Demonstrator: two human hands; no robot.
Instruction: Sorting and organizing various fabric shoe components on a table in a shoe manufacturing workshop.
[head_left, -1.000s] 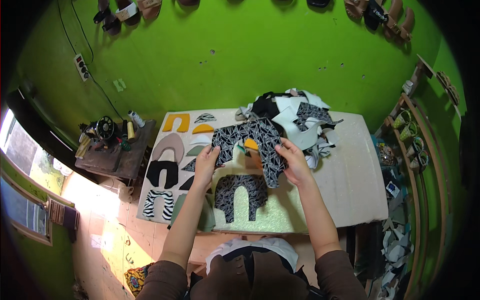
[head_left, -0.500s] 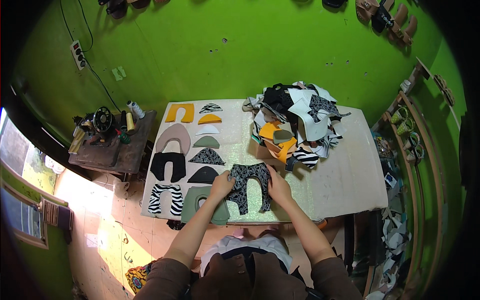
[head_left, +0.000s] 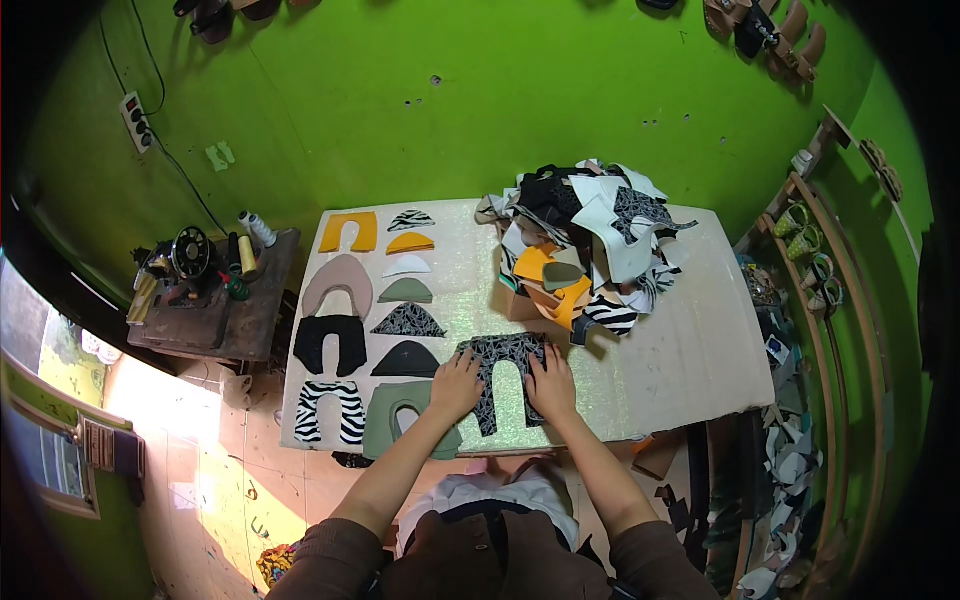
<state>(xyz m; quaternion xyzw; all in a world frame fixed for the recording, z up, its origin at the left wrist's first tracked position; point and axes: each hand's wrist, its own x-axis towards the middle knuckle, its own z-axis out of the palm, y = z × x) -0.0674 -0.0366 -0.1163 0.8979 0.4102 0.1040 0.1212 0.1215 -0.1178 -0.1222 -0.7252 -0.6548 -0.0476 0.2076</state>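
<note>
A black-and-grey patterned U-shaped cut piece (head_left: 505, 350) lies on the table near its front edge, its two legs toward me. My left hand (head_left: 457, 387) rests on its left side with fingers stretched out. On the right side, my right hand (head_left: 551, 386) lies with its fingers spread over the material. Just left of my left hand are stacked olive-green U-shaped pieces (head_left: 383, 420), partly under my forearm. Beyond them are a black half-round piece (head_left: 406, 360) and a patterned triangular piece (head_left: 409, 321).
Rows of cut pieces, including a zebra-striped one (head_left: 331, 405) and a yellow one (head_left: 348, 232), fill the left of the table (head_left: 690, 350). A heap of mixed scraps (head_left: 605, 250) stands at the back. A sewing machine (head_left: 190, 253) is on a side table; a wooden rack (head_left: 828, 270) stands right.
The patterned piece has been lowered flat onto the table. My fingers have gone from gripping its sides to lying stretched out on top of it.
</note>
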